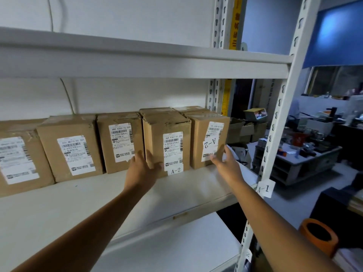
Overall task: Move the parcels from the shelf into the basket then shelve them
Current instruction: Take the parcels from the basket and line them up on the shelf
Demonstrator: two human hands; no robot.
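Five cardboard parcels stand in a row along the back of the middle shelf [137, 195], labels facing out, with more boxes partly hidden behind the right-hand ones. The parcel marked A-2 [167, 142] sits slightly forward of its neighbours. The left hand [144, 167] lies against its lower left corner, thumb on the front face, fingers reaching into the gap at its 9 o'clock side — touching, fingers extended rather than clamped.

The right hand [224, 157] is spread at the lower front corner of the end parcel [209, 142], which bears an upside-down A-2 tag. Fingers are apart; contact cannot be confirmed.

Judgement: the hands appear placed to bracket the pair from either side, so both could be drawn out together.

No basket is in view. An A-1 tag [264, 188] hangs on the white upright [282, 107] at 3 o'clock. An orange bin [319, 235] stands at 5 o'clock — beyond it, cluttered workbenches [306, 156].
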